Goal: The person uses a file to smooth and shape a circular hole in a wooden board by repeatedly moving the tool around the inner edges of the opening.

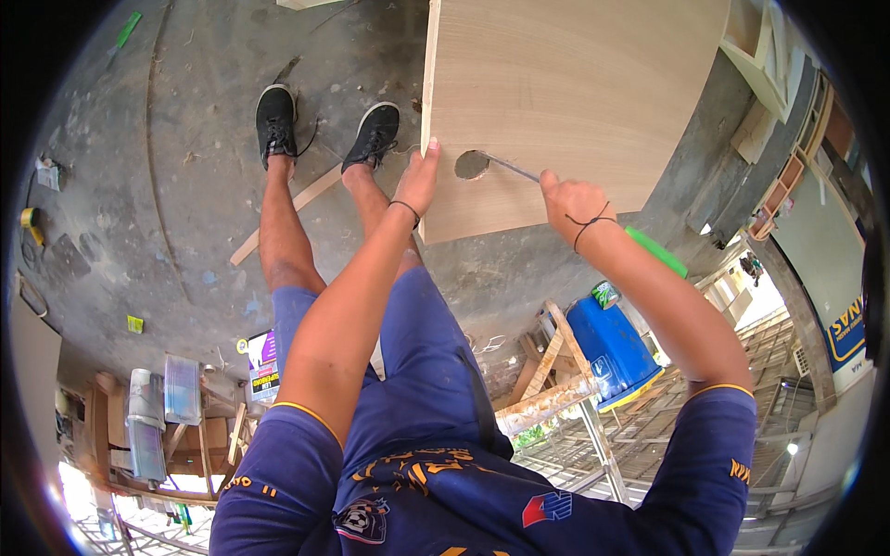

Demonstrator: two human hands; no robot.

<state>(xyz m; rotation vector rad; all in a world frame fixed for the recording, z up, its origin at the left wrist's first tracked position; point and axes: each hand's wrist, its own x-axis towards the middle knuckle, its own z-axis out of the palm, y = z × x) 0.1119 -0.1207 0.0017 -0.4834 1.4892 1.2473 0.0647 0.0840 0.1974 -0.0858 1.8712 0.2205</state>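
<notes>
A pale wood-grain panel (575, 83) stands before me, with a rough-edged round hole (472, 165) near its lower left corner. My left hand (422, 181) is closed on the panel's left edge, thumb along the rim. My right hand (577, 206) is shut around a slim grey metal rod-like tool (514, 169), whose far end reaches the hole's upper right edge. What kind of tool it is, I cannot tell. Past my right wrist, a bright green bar (656, 251) lies roughly in line with it; whether they are joined is hidden.
A wooden strip (283, 215) lies on the grey floor by my shoes. To the right are a blue drum (607, 347) with a green can (604, 295) on top and a wooden frame (556, 394). A yellow tape measure (32, 225) sits far left. Pale cabinet parts (765, 60) stand upper right.
</notes>
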